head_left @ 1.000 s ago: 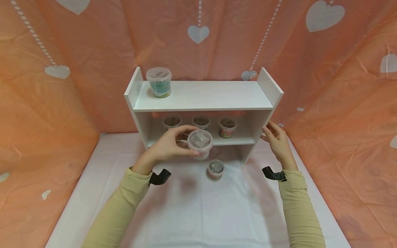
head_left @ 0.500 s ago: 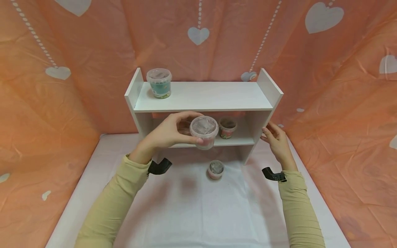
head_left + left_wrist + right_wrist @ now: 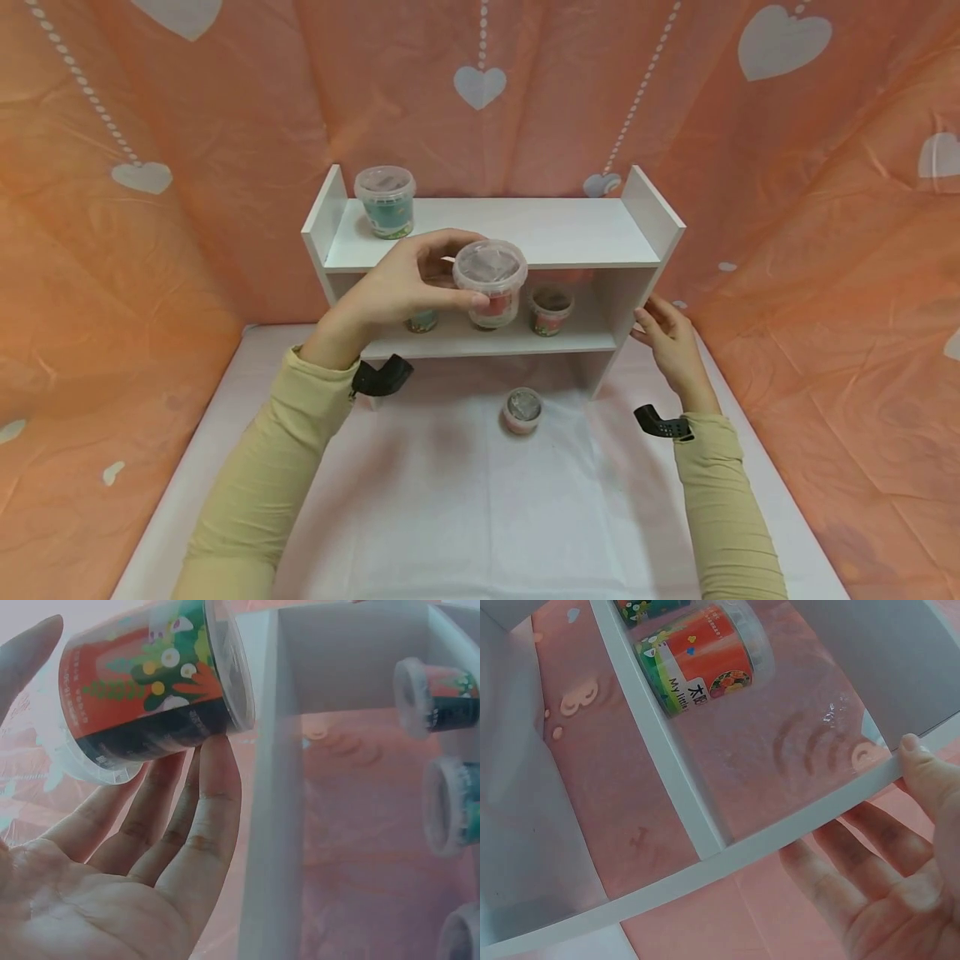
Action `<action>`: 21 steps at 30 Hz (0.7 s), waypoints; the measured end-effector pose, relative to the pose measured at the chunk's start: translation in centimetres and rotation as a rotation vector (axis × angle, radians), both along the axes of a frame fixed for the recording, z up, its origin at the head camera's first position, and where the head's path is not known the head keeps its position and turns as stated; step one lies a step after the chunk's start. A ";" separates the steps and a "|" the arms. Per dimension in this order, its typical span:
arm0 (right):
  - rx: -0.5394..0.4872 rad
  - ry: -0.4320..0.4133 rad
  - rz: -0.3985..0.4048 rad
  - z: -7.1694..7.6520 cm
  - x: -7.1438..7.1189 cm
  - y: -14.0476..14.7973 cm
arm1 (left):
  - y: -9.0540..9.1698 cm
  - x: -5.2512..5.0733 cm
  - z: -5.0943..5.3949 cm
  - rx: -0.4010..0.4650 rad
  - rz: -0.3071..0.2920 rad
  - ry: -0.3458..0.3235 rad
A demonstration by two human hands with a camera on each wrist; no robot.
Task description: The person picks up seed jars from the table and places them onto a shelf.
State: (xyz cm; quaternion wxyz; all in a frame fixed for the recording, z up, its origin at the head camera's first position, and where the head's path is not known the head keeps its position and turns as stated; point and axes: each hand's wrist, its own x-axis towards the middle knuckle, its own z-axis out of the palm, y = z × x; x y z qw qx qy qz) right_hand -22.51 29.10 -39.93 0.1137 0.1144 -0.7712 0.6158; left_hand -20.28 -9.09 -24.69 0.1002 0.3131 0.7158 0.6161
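Observation:
My left hand (image 3: 401, 283) holds a lidded clear plastic tub (image 3: 491, 283) with a red label, thumb in front and fingers behind. In the head view it hangs before the upper board of the white shelf (image 3: 525, 232), apart from it as far as I can tell. The left wrist view shows the tub (image 3: 142, 682) tipped sideways above my fingers. My right hand (image 3: 671, 350) grips the shelf's right side panel; in the right wrist view its thumb (image 3: 922, 769) rests on the panel's front edge and its fingers lie along the outside.
A teal tub (image 3: 386, 204) stands on the top board's left end. On the middle board are a red tub (image 3: 551, 312) and a partly hidden green one (image 3: 422, 322). A small lidded tub (image 3: 522, 410) stands on the white tablecloth (image 3: 480, 508) in front.
My left hand has raised the tub from in front of the middle board to the height of the top board's front edge. The right hand stays on the side panel.

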 end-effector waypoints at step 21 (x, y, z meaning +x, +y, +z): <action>-0.030 0.000 0.021 0.1 0.1 -0.1 | 0.6 -3.5 2.2 0.004 0.186 -0.079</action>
